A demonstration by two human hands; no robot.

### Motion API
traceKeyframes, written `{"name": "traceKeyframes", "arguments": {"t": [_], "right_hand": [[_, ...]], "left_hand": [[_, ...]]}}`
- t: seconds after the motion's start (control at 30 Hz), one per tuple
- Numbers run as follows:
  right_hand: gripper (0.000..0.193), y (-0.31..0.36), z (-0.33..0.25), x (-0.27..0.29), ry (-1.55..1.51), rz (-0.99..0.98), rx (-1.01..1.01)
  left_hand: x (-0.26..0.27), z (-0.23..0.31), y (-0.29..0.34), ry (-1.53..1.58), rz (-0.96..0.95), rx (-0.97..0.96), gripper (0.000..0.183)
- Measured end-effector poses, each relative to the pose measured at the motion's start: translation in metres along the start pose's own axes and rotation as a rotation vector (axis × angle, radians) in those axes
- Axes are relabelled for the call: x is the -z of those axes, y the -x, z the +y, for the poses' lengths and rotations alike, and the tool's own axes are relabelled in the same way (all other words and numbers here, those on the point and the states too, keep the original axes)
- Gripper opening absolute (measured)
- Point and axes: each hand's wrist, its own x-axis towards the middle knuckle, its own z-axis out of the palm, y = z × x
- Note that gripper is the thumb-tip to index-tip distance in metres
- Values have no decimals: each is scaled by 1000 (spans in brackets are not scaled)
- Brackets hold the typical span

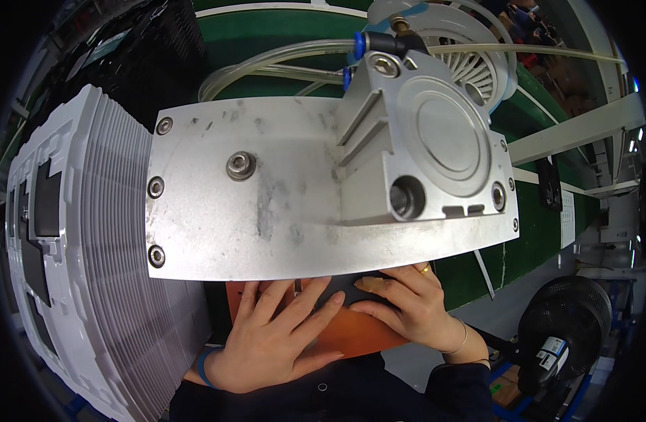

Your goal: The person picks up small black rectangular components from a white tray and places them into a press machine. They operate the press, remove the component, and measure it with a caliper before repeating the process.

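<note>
Below the silver press plate (295, 204), my left hand (274, 337) lies with its fingers spread over an orange fixture (365, 334) and a dark flat piece (344, 285). Its fingertips reach under the plate's near edge. From the right, my right hand (414, 306) has bent fingers and thumb at the dark piece's right side, seemingly gripping its edge. One of its fingertips wears a tan covering. The plate hides the far part of the fixture and piece. Mounted on the plate is a metal air cylinder (442, 141).
A tall stack of white plastic panels (119, 246) stands close on the left, with black crates (126, 63) behind it. Clear air hoses (281, 56) run to the cylinder. Beyond are a white fan (471, 63) and green bench (478, 278); a black fan (566, 323) stands right.
</note>
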Motion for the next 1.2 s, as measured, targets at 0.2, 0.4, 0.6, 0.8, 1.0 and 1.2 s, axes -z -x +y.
{"name": "traceKeyframes", "arguments": {"t": [0.2, 0.4, 0.6, 0.8, 1.0, 1.2], "right_hand": [[30, 1, 1, 0, -26, 0, -31], [29, 1, 1, 1, -44, -17, -38], [30, -1, 0, 0, -42, -28, -43], [27, -7, -2, 5, -110, -128, -55], [29, -6, -9, 14, -401, -97, -216], [30, 10, 1, 22, -1156, -98, -590]], "left_hand": [[-1, -2, -1, 4, 5, -11, 66], [0, 0, 1, -4, 6, 4, 64], [0, 0, -2, 10, 10, 7, 63], [0, 2, -1, 35, 63, 5, 63], [4, 4, 0, 135, 234, -66, 61], [7, 18, 4, 402, 496, 21, 28]]}}
